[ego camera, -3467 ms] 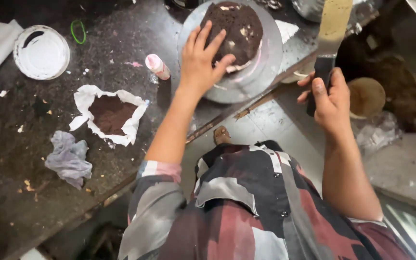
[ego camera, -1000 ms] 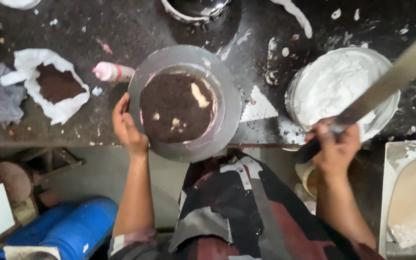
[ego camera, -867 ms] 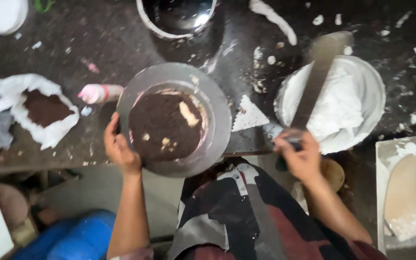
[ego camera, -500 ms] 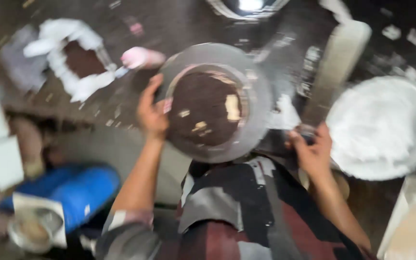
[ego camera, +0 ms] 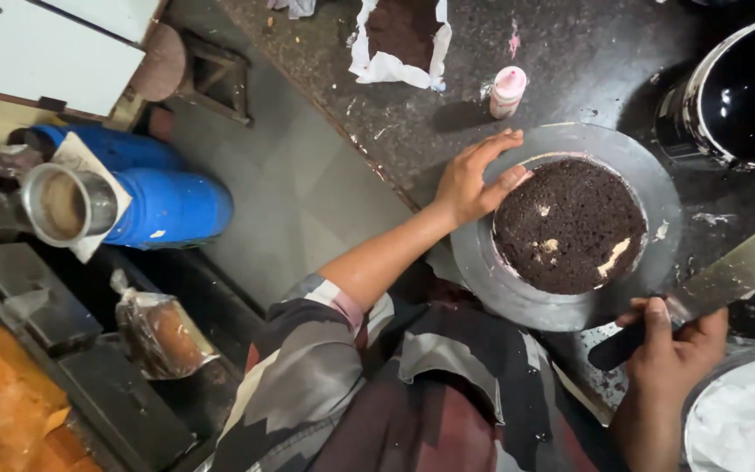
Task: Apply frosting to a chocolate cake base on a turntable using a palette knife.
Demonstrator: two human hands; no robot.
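A round dark chocolate cake (ego camera: pixel 570 223) lies on a grey metal turntable (ego camera: pixel 657 188) at the edge of a dark counter. My left hand (ego camera: pixel 474 179) rests on the turntable's left rim, fingers curved against the cake's side. My right hand (ego camera: pixel 670 350) grips the black handle of a long flat palette knife (ego camera: pixel 736 271), whose blade points up to the right, just below the turntable. A metal bowl of white cream (ego camera: pixel 744 419) sits under my right wrist.
A small pink bottle (ego camera: pixel 509 90) and torn white paper with brown crumbs (ego camera: pixel 399 39) lie on the counter beyond the cake. A large dark metal pot (ego camera: pixel 740 92) stands at right. On the floor left are a blue drum (ego camera: pixel 163 201), a steel cup (ego camera: pixel 63 205) and wrapped cake (ego camera: pixel 163 328).
The view has swung round, so the counter now runs diagonally and the floor shows at left. My left hand stays at the turntable's rim; my right hand keeps hold of the knife.
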